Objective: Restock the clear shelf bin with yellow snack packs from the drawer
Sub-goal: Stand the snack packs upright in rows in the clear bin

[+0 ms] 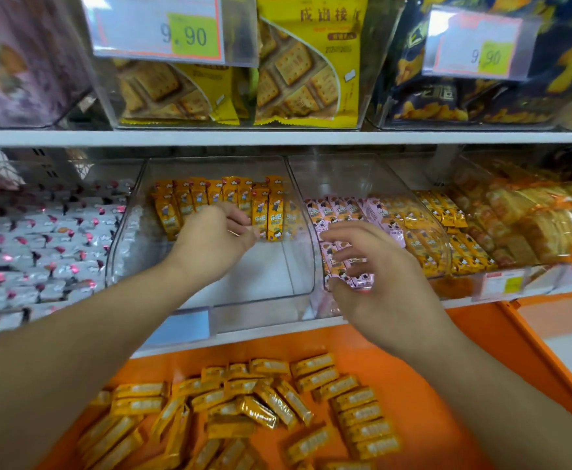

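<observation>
Orange drawer (423, 361), below the clear shelf bin (298, 266): loose yellow snack packs (261, 401) scattered across its floor. The bin itself: a row of upright yellow packs (216, 205) against its back wall, front floor bare. Bin to its right (444, 242): pink and yellow packs. Left hand (210, 242), inside the clear bin, fingers curled at the upright row; whether it pinches a pack cannot be told. Right hand (373, 276), fingers spread wide, holds nothing, before the bin's right wall.

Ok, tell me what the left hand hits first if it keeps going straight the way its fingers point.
Most likely the upright yellow snack packs at the back of the clear shelf bin; the left hand already looks at or just short of them, though depth is unclear.
</observation>
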Demonstrator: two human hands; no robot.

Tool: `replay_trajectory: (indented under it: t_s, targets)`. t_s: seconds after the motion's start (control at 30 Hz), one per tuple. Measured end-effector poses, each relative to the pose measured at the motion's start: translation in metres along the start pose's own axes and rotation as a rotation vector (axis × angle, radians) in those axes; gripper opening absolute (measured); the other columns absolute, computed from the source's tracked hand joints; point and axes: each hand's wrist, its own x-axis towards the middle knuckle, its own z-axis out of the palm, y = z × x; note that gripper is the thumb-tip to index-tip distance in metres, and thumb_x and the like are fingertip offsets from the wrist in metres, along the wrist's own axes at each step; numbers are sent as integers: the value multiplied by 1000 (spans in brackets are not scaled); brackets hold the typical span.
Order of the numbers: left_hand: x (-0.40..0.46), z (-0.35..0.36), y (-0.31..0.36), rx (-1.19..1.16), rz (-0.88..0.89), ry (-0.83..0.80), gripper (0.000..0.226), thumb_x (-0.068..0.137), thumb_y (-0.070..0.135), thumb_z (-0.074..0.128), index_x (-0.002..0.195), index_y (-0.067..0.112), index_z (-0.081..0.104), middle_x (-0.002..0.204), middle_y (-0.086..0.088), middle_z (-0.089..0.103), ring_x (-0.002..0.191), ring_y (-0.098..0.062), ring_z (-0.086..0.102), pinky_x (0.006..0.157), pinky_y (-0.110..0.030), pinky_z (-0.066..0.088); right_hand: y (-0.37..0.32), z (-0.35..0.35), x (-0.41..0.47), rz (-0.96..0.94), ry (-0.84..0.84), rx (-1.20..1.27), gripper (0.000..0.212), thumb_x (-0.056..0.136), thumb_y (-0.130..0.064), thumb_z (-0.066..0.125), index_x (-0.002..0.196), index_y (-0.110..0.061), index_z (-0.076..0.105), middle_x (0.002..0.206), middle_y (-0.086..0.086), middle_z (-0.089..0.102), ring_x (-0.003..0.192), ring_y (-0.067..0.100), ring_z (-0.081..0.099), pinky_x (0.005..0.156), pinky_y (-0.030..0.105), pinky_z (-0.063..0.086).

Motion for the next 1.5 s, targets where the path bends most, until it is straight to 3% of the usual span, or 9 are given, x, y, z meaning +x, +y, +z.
replay_trajectory:
  t_s: [0.13,0.23,0.43,0.63,0.87,0.97,1.1,1.33,1.5]
  targets:
    - [-82,-29,13,-254,103,-76,14,90,21,78,101,19,68,90,-2,73,81,-18,71,80,-35,59,-21,-3,-18,25,-14,79,47,84,3,70,120,-27,69,121,-11,63,103,5,66,82,18,55]
    - [-150,-37,-1,-356,119,-146,13,91,14,77,101,20,68,82,-5,71,75,-16,67,75,-35,54,-34,10,-41,100,-109,210,36,87,6,67,112,-19,70,109,-2,70,94,11,69,77,23,57]
    - [-237,0,-99,-150,-95,-327,16,84,35,81,90,30,67,79,18,71,76,-4,68,79,-35,56,-8,84,-92,222,-485,-18,28,84,-1,68,105,-19,71,99,-4,72,88,12,69,74,17,49]
    - [-252,29,-170,78,-227,-458,17,89,32,77,100,34,65,90,16,70,89,-3,70,82,-24,55,57,143,-137,388,-713,-212,39,82,-24,75,120,-28,66,105,-15,64,93,12,65,88,35,56]
    - [-212,79,-213,177,-234,-477,26,91,29,73,116,31,68,109,11,72,103,-12,69,90,-31,55,98,207,-120,423,-647,-217,60,85,-30,78,141,-29,57,136,-3,62,122,21,61,100,31,48]
    - [-187,110,-214,133,-241,-464,33,90,30,72,123,29,68,118,10,72,111,-14,67,94,-31,53,113,234,-108,455,-579,-238,61,82,-63,73,132,-31,57,131,-1,58,118,24,60,97,38,52]
    - [-168,148,-210,35,-328,-441,43,91,23,69,134,23,64,128,5,70,123,-18,64,103,-29,47,133,265,-109,422,-604,-425,94,60,-91,52,130,-28,55,133,2,56,129,31,51,103,45,49]
    - [-175,165,-218,-39,-462,-469,39,90,8,61,125,23,67,118,8,72,115,-12,66,102,-21,46,150,290,-124,444,-495,-472,63,75,-67,66,119,-24,51,121,4,65,116,33,55,97,48,47]
    - [-182,157,-213,-107,-473,-533,38,93,10,63,128,26,65,119,12,71,111,-8,65,88,-17,46,143,274,-126,433,-559,-477,79,73,-56,69,137,-16,48,130,8,63,130,34,49,106,42,42]
